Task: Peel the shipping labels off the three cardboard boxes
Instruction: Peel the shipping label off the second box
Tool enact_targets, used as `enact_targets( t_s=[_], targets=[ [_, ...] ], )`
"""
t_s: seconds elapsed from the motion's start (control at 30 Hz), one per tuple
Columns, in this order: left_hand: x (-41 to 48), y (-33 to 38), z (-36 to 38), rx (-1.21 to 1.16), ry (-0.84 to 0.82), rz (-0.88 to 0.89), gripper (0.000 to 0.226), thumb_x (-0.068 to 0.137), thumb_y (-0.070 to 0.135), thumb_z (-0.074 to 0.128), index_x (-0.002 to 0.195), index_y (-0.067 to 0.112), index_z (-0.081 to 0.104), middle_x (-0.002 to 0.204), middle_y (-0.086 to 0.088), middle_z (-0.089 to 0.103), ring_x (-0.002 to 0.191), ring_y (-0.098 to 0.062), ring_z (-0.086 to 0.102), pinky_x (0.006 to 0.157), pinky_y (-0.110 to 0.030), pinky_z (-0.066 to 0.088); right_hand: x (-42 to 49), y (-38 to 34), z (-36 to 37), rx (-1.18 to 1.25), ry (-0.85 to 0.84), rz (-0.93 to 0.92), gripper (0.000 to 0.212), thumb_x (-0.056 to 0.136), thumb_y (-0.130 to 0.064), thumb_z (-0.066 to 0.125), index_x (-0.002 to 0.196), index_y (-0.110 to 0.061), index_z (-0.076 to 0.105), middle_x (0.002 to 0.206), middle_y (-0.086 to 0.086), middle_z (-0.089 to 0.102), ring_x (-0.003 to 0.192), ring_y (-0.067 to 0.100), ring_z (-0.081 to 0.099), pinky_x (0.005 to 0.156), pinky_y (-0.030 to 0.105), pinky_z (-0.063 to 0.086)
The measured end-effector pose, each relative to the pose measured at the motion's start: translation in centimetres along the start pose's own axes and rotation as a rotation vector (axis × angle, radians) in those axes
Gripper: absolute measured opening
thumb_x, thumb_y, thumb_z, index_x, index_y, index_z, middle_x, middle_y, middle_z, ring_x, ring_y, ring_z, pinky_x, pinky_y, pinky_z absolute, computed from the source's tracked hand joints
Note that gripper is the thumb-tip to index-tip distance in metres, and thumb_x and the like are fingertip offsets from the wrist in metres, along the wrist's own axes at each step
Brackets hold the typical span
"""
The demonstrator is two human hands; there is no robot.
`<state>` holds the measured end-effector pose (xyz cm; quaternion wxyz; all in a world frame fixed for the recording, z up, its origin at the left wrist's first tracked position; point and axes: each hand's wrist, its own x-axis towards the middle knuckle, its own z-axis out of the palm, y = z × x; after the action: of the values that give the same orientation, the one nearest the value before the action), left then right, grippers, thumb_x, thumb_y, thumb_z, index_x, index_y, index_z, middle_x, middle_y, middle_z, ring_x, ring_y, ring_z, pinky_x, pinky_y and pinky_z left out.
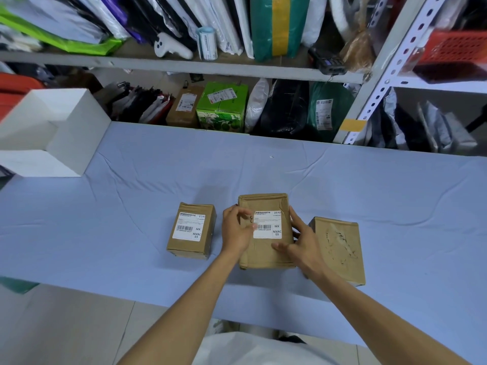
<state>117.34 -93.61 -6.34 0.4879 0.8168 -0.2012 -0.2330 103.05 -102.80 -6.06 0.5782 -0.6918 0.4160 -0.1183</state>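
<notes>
Three brown cardboard boxes sat in a row on a table covered with a pale blue, creased cloth (342,180). The small left box (191,231) stood apart from the others and carried a white shipping label with a barcode (188,226) flat on its top face. The larger middle box (266,248) bore a similar white barcode label (268,224) on its upper half. The right box (338,248) had no label; its top showed a torn, scuffed patch of paper fibre (341,243).

The person's left hand (235,230) rested against the left side of the middle box, its fingers curled inward with the fingertips (250,225) meeting at the left edge of that box's label, pinching at the edge; whether the edge had lifted could not be told. The right hand (303,242) lay loosely spread on the right side of the same box, thumb pressed on the top face below the label, fingers along the right edge, steadying it without closing round anything. That hand lay between the middle box and the right box.

At the table's far left corner stood an open white box (66,133). Behind the table, grey metal shelving (184,63) held parcels, bags and a green printed carton (222,106).
</notes>
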Motion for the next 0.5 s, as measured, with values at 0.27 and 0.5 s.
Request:
enact_targets(
  t_s=[0.27,0.5],
  targets=[
    [0.9,-0.6,-1.3,-0.036,0.006,-0.051,0.017,0.061,0.012,0.087,0.069,0.016,0.073,0.114,0.005,0.055,0.105,-0.007,0.053,0.096,-0.022,0.037,-0.1,-0.2,-0.3,0.005,0.002,0.000,0.098,0.066,0.002,0.077,0.145,-0.035,0.034,0.111,-0.024,0.060,0.103,0.000,0.058,0.072,0.014,0.050],
    [0.7,-0.8,-1.1,0.047,-0.002,0.025,0.009,0.084,0.013,0.069,0.078,0.018,0.074,0.119,0.002,0.056,0.111,-0.012,0.055,0.094,-0.021,0.037,-0.3,-0.2,-0.2,0.004,0.015,0.007,0.097,0.066,0.003,0.076,0.145,-0.034,0.034,0.109,-0.024,0.060,0.103,0.002,0.059,0.073,0.016,0.051]
  ],
)
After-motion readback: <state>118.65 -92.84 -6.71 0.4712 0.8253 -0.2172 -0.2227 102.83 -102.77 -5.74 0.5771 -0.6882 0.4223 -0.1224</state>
